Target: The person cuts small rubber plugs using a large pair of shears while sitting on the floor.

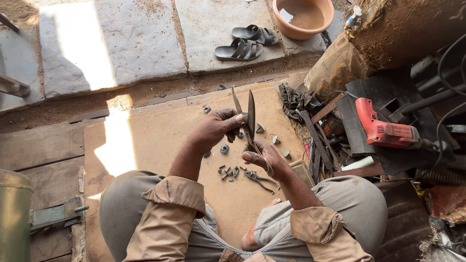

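I sit on a brown board (160, 136) on the floor and hold a pair of metal shears (248, 114) upright, blades spread apart and pointing away from me. My left hand (219, 127) grips the shears at the pivot, thumb near the blades. My right hand (262, 156) holds the lower handle. Below my hands lie several small bolts and nuts (228, 172) and a pair of dark pliers (257, 178). More washers and nuts (224, 148) are scattered on the board around the shears.
A red power drill (386, 130) lies among scrap metal, straps and rags at the right. A pair of grey sandals (247, 42) and an orange basin (303, 17) sit on stone slabs ahead. A green metal cylinder (13, 213) stands at the left edge.
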